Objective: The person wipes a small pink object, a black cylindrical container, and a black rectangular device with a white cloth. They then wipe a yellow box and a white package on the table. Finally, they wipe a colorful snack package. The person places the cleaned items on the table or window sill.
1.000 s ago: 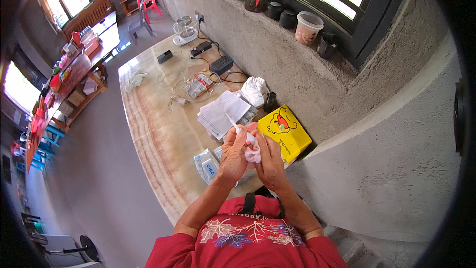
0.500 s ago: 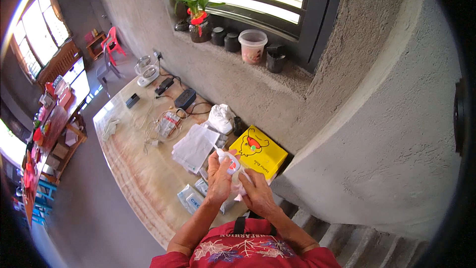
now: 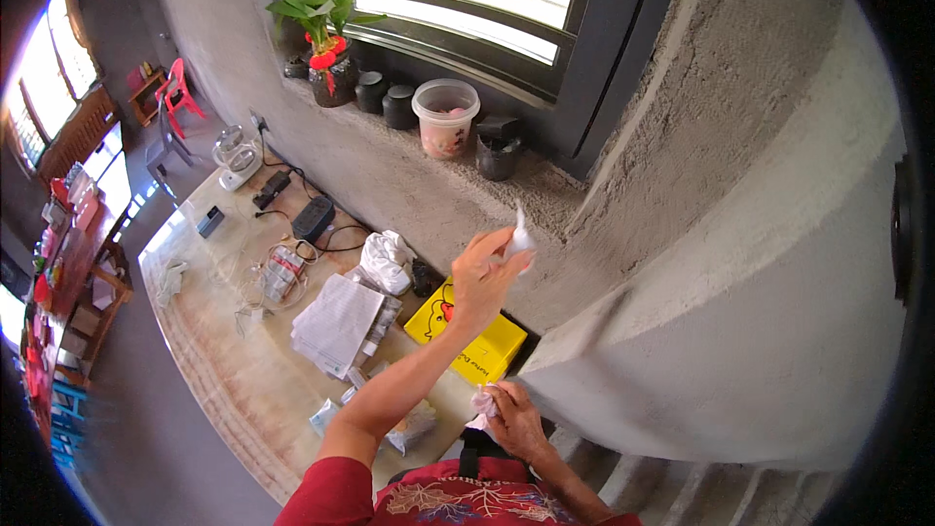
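Up high, left hand (image 3: pixel 484 278) grip pinching white scrap (image 3: pixel 520 237), right hand (image 3: pixel 513 419) clutching crumpled wad (image 3: pixel 482 401)

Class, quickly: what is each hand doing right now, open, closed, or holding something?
Left hand: raised, closed on a small white piece.
Right hand: low by the body, closed on a pinkish-white wad.

box (image 3: pixel 466 336) on counter (image 3: pixel 229 380), paper stack (image 3: pixel 337 323) left, pots (image 3: pixel 446 118) on sill (image 3: pixel 409 151) behind

Left hand (image 3: pixel 484 278) raised, pinching a small white piece (image 3: pixel 520 237); right hand (image 3: pixel 508 419) clutches crumpled tissue (image 3: pixel 483 401) above the yellow box (image 3: pixel 467 336)
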Demonstrator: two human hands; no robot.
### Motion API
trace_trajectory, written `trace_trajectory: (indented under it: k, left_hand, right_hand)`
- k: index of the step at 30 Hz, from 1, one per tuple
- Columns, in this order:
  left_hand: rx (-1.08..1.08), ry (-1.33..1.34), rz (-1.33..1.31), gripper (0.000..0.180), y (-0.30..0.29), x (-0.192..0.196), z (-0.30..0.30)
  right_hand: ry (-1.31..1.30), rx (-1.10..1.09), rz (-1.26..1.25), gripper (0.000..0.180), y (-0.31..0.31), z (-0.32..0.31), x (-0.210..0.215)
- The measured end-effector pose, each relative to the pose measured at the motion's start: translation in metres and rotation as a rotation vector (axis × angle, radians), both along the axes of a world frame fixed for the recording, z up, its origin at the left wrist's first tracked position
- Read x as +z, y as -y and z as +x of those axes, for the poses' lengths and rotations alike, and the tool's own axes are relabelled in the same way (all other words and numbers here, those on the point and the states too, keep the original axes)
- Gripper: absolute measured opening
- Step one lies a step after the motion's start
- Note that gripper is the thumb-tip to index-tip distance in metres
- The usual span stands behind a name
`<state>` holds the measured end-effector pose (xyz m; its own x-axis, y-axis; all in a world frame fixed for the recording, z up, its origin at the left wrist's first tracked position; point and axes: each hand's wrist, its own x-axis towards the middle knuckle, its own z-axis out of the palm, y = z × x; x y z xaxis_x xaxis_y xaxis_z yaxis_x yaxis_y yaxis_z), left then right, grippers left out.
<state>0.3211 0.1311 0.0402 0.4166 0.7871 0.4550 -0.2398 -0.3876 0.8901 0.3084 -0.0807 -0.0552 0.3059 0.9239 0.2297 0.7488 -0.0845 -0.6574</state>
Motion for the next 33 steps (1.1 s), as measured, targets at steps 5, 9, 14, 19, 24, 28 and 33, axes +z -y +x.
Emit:
trace_trajectory:
  k: [5,9,14,19,24,28,33]
  left_hand:
    - [0.015,0.016,-0.029,0.028,-0.026,0.021,0.064]
    - [-0.124,0.236,-0.121,0.027,-0.039,-0.002,0.11]
    - [-0.013,0.042,0.031,0.027,-0.035,0.012,0.121]
    - [0.044,0.017,0.174,0.028,-0.036,0.002,0.127]
    - [0.013,-0.081,0.189,0.044,-0.034,-0.004,0.123]
    - [0.014,-0.078,0.191,0.047,-0.033,-0.01,0.125]
    - [0.124,-0.021,0.247,0.052,-0.03,-0.016,0.122]
  right_hand:
    - [-0.037,-0.017,-0.062,0.043,-0.004,0.016,-0.005]
    - [-0.027,-0.017,-0.069,0.044,-0.007,0.024,-0.008]
    - [-0.047,-0.04,-0.057,0.044,-0.011,0.034,-0.015]
    - [-0.052,-0.014,-0.082,0.036,-0.017,0.038,-0.015]
    - [-0.042,0.0,-0.064,0.037,-0.021,0.042,-0.013]
    - [-0.017,0.0,-0.071,0.04,-0.021,0.045,-0.018]
    - [-0.104,0.01,-0.079,0.037,-0.02,0.041,-0.011]
